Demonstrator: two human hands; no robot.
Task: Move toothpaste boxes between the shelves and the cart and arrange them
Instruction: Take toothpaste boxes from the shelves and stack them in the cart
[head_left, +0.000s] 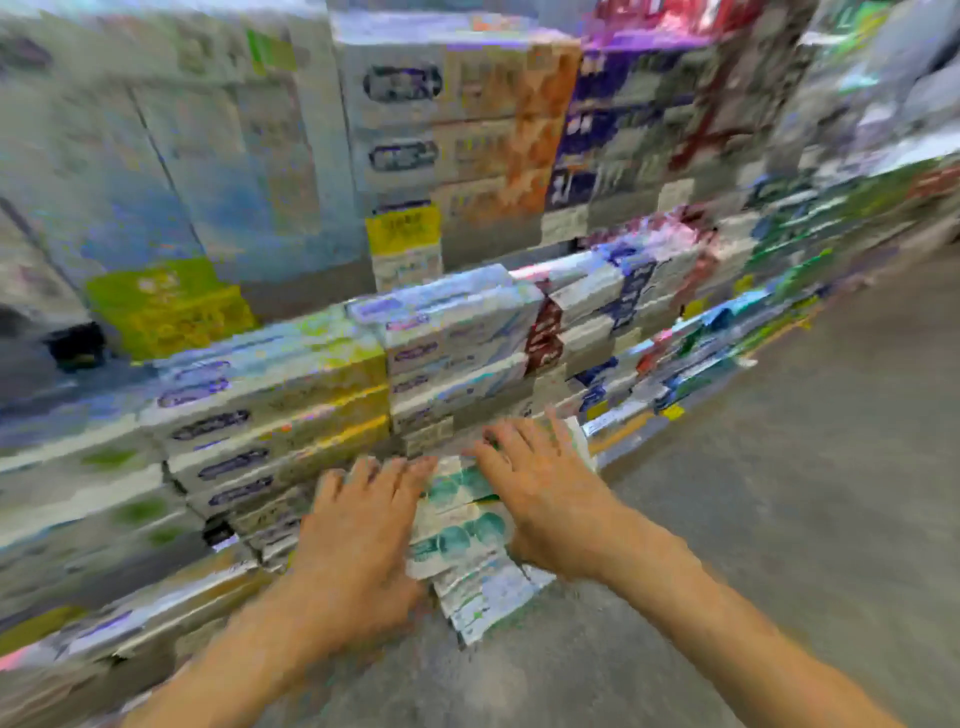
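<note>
The frame is badly blurred. A stack of white and teal toothpaste boxes (465, 535) sits between my hands at the front edge of a low shelf. My left hand (358, 540) lies on the stack's left side with its fingers stretched forward. My right hand (540, 488) lies on the stack's right side and top, fingers spread and fairly straight. The lowest boxes stick out past my hands toward the floor. How far the thumbs wrap under the stack is hidden.
Shelves packed with toothpaste boxes (270, 405) fill the left and centre. White and orange boxes (467, 135) stand higher up behind a yellow price tag (402, 228). Grey floor (805, 493) lies to the right. No cart is in view.
</note>
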